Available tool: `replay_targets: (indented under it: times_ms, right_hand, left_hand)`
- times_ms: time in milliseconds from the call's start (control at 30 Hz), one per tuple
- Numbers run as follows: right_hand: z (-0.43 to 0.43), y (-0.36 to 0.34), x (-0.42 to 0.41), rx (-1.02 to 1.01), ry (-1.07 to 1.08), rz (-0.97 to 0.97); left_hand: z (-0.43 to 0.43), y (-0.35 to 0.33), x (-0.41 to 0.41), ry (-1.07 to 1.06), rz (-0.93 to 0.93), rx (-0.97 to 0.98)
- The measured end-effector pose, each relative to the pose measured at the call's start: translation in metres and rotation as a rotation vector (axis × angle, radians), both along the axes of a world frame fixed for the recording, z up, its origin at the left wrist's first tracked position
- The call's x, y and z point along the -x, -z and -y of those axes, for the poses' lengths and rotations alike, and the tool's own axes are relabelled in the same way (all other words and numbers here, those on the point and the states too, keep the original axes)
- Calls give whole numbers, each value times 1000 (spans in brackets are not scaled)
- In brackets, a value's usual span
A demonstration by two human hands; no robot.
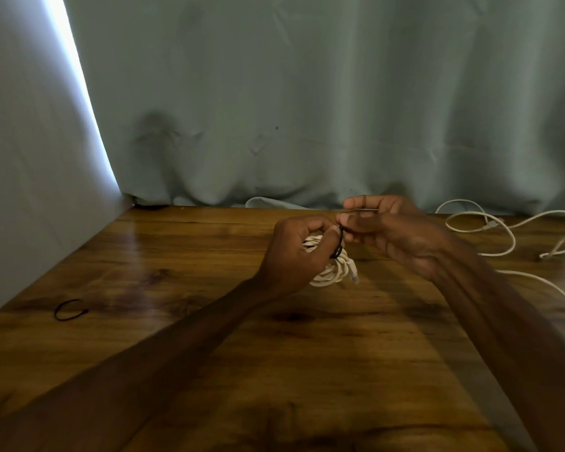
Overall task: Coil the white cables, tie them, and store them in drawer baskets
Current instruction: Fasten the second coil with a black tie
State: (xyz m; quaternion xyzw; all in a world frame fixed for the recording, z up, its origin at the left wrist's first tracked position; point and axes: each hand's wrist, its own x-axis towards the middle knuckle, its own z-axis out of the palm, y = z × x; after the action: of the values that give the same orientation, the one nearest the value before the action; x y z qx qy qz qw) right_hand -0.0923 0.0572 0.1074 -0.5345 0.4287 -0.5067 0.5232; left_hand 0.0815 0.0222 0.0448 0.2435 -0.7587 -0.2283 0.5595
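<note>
At the far left of the desk (pixel 183 321) lies a spare black band (pixel 71 310), flat and well apart from the work. Further right, the left hand (pixel 296 252) has its fingers (pixel 313 225) clamped around the coiled white cable (pixel 333 270), held just above the wood near the middle of the desk. A black tie (pixel 337 247) crosses the top of the bundle. The right hand (pixel 395 231) meets it there, thumb and forefinger pinched together on the tie's upper end.

The coil looks light and soft, its loops likely to spring loose if the grip slackens, so the best hold is probably across all the strands at once, close to the tie. The bundle hangs from the left hand with its long axis slanting down and to the right, and a connector end (pixel 354 276) points downward (its type is too blurred to tell).

At the far right a loose white cable (pixel 490 243) sprawls in open loops across the desk, limp and not yet coiled. No drawer baskets are in view.
</note>
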Motion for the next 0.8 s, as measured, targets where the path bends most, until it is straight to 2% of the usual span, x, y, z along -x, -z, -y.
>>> replay_targets:
  times_ms: [467,633,800]
  right_hand:
    - [5,8,-7,109,136,41]
    - [0,6,-9,173,145,-36]
    - [-1,7,-14,224,165,-116]
  left_hand:
    - [3,-2,3,65,-67,-97]
    - [7,0,3,115,-86,-216]
    - [10,0,-2,121,-107,-245]
